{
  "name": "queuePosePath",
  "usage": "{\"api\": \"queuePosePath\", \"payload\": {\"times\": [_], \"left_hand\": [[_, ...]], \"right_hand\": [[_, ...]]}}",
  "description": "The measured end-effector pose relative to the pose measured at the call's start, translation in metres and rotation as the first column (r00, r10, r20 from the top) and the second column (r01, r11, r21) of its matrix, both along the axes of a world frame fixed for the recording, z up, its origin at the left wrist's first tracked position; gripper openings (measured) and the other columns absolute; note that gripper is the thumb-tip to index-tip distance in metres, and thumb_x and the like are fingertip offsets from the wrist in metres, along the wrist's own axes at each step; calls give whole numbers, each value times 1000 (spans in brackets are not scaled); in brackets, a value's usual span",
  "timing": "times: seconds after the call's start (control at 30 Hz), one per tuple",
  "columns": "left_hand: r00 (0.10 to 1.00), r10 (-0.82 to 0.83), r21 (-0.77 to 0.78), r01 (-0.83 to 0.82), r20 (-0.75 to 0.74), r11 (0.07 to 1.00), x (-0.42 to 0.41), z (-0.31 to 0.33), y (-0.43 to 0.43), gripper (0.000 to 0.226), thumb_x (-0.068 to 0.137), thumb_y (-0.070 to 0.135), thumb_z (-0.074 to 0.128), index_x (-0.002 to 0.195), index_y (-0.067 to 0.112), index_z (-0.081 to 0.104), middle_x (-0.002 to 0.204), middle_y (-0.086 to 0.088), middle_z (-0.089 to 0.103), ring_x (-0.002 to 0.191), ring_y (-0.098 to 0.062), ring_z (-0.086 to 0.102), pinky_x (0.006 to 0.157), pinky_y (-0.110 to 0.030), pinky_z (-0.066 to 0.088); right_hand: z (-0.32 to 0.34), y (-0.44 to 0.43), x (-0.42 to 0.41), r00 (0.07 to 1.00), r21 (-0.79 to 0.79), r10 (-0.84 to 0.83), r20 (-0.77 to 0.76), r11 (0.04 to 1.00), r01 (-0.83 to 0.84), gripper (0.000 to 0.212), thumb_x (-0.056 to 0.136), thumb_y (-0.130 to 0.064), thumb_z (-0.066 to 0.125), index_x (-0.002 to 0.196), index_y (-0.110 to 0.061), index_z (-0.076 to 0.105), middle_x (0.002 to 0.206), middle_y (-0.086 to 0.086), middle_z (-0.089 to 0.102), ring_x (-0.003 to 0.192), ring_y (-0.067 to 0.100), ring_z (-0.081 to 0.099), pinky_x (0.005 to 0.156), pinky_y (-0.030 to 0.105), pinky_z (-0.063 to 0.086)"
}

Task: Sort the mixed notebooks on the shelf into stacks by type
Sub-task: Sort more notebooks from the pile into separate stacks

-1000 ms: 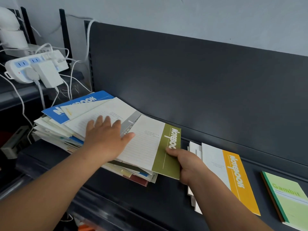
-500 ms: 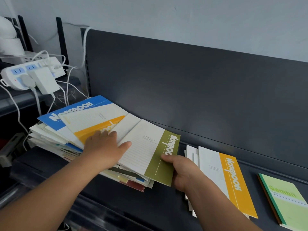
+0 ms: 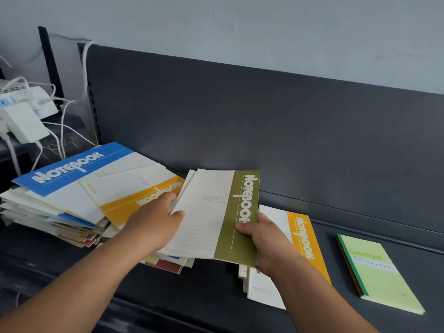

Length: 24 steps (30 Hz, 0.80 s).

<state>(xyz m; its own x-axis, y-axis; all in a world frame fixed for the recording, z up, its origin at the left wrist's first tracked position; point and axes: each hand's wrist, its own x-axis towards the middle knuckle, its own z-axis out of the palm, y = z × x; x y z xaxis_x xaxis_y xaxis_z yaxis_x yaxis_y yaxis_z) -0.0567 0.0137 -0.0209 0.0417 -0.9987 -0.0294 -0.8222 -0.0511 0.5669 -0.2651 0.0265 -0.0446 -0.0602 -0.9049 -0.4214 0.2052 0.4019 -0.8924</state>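
Both hands are on the olive-green notebook [image 3: 216, 217], lifted just clear of the messy mixed pile [image 3: 72, 203] on the dark shelf [image 3: 211, 292]. The right hand [image 3: 260, 241] pinches its green spine edge, thumb on top; the left hand [image 3: 156, 222] grips the white edge opposite. A yellow-banded notebook [image 3: 304, 239] tops a stack just right of it, and a light green one [image 3: 377, 272] lies alone farther right.

Single head view, worn high, looks forward and down at shelf [image 3: 216, 284], close over both forearms; wall fills top.
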Motion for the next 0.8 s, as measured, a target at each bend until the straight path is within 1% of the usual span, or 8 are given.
{"api": "queuePosePath", "payload": {"times": [0.1, 0.23, 0.33, 0.43, 0.5, 0.67, 0.73, 0.8], "left_hand": [[1000, 13, -20, -12, 21, 1000, -7, 3, -1, 51, 98, 34, 45, 146, 25, 33, 142, 2, 49, 124, -24, 49, 99, -42, 44], [892, 103, -110, -60, 440, 992, 13, 13, -20, 55, 98, 38, 40, 149, 21, 27, 153, -4, 34, 140, -27, 30, 109, -42, 34], [795, 63, 52, -118, 603, 992, 31, 16, -32, 57, 99, 50, 28, 148, 21, 27, 154, -4, 31, 144, -27, 22, 114, -45, 23], [767, -77, 196, -65, 637, 978, 27, 8, -26, 58, 97, 59, 15, 131, 25, 47, 125, 0, 57, 113, -22, 51, 98, -42, 35], [750, -121, 176, 5, 650, 984, 15, 6, -19, 56, 95, 61, 14, 118, 28, 52, 108, 4, 60, 95, -18, 53, 84, -38, 38], [923, -40, 19, 36, 383, 999, 11, 16, -15, 42, 99, 49, 31, 127, 27, 53, 126, 3, 59, 104, -17, 53, 85, -33, 43], [903, 39, -25, -32, 428, 999, 22, 13, -21, 45, 99, 47, 34, 137, 25, 44, 134, 0, 55, 115, -21, 50, 90, -36, 43], [865, 33, 42, -62, 500, 997, 30, 6, -25, 49, 98, 48, 35, 138, 21, 41, 131, -2, 54, 113, -22, 49, 86, -35, 44]], "right_hand": [[1, 10, -14, 1000, -2, 5, 1, 1000, -5, 25, 94, 0, 55, 109, -20, 62, 98, 7, 75, 89, 28, 72, 67, 40, 59], [0, 17, -28, 1000, 21, -5, 14, 1000, 5, 24, 93, -1, 57, 110, -18, 61, 99, 9, 74, 90, 29, 71, 70, 42, 58], [-2, 19, -29, 999, 71, 7, 50, 997, -11, 23, 93, -2, 58, 111, -16, 60, 100, 11, 74, 90, 31, 71, 72, 44, 59], [-5, 18, -23, 996, 112, 3, 85, 994, -12, 23, 93, -2, 59, 112, -14, 61, 101, 13, 74, 90, 32, 71, 69, 41, 58], [-6, 17, -17, 995, 135, -5, 102, 991, -8, 23, 92, -1, 60, 112, -11, 61, 100, 14, 73, 88, 33, 71, 67, 40, 57], [-4, 17, -6, 993, 217, -22, 114, 976, -3, 11, 89, -1, 63, 98, -7, 61, 78, 14, 75, 71, 30, 71, 55, 35, 54], [-6, 15, 0, 990, 225, -22, 140, 974, -10, 15, 89, -1, 62, 103, -7, 62, 79, 15, 76, 74, 32, 73, 59, 39, 56], [-8, 13, 6, 988, 216, -18, 153, 976, -16, 17, 90, -1, 60, 105, -8, 63, 82, 15, 76, 77, 33, 73, 62, 42, 58]]}}
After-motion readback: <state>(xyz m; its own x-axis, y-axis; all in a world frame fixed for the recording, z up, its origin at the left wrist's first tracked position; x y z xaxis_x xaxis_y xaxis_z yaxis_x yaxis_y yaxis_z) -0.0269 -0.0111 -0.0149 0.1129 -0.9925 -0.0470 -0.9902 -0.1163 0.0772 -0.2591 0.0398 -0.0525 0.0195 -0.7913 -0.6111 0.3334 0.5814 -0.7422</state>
